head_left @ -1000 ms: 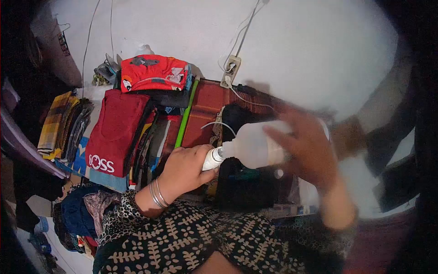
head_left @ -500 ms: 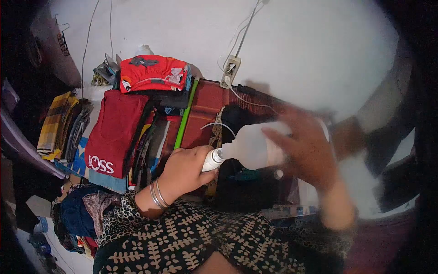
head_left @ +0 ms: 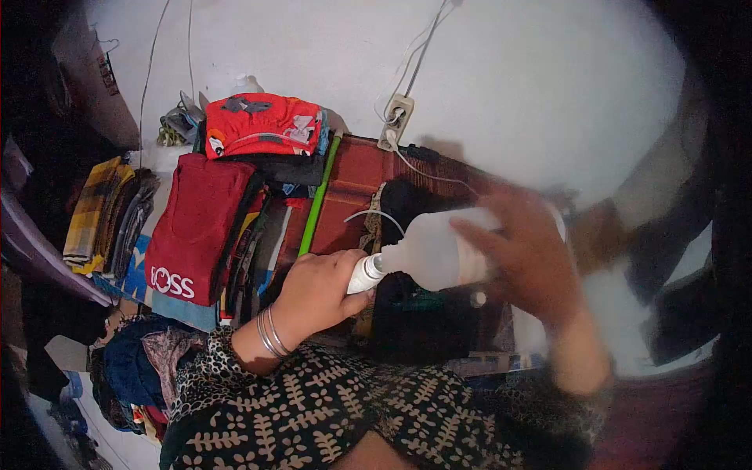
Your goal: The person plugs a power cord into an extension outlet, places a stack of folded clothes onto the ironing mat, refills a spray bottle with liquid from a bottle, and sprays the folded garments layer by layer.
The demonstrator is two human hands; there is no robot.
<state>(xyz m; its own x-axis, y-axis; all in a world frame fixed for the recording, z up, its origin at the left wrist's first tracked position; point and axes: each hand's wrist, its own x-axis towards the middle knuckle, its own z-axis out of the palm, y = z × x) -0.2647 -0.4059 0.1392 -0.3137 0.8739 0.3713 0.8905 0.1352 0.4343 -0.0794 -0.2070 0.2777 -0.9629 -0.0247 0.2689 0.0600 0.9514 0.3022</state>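
My left hand [head_left: 319, 290], with bangles on its wrist, is wrapped round a small white bottle [head_left: 366, 275]. Its open threaded mouth points right, up against the neck of a larger translucent white bottle [head_left: 435, 249]. That larger bottle lies tilted on its side, its neck toward the small one. My right hand [head_left: 526, 258], somewhat blurred, grips its body from the far side. Where the two mouths meet, I cannot tell whether liquid is passing. Most of the small bottle is hidden inside my left fist.
Folded clothes stand in stacks at the left, with a maroon garment [head_left: 196, 231] and a red garment [head_left: 262, 129] on top. A green stick [head_left: 319, 200] leans beside them. A power strip [head_left: 396, 123] hangs on the wall. More cloth [head_left: 137, 368] is heaped lower left.
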